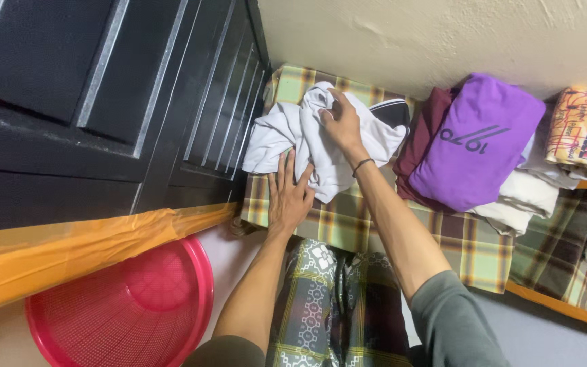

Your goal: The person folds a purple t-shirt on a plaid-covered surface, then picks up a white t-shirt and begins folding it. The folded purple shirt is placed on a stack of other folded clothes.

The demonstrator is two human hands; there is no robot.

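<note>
White garment (pixel 321 146) w/ a black-and-white striped trim is spread out rumpled on a green/yellow plaid cloth (pixel 348 221), right up against the cream wall (pixel 443 34) and next to a black slatted door (pixel 103 102). Right hand (pixel 341 122) is up top, fingers closed around a bunched fold of the fabric, so it's got a proper pinch on it; there's a thin dark band on that wrist. Left hand (pixel 288 197) is lower down, flat and open w/ fingers spread, palm pressing the bottom edge of the garment onto the plaid cloth, not gripping anything. Just to the right sits a stack of folded clothes, purple shirt (pixel 473 143) on top, maroon piece (pixel 426 132) tucked under it, some white folded stuff (pixel 521 197) below. Further right there's a folded patterned orange/red fabric (pixel 585 129). Bottom left, a pink plastic basket (pixel 120 309) on the floor, well apart from the hands, w/ an orange strip (pixel 69 248) running above it. Person's lap is in a plaid sarong (pixel 338 306).
</note>
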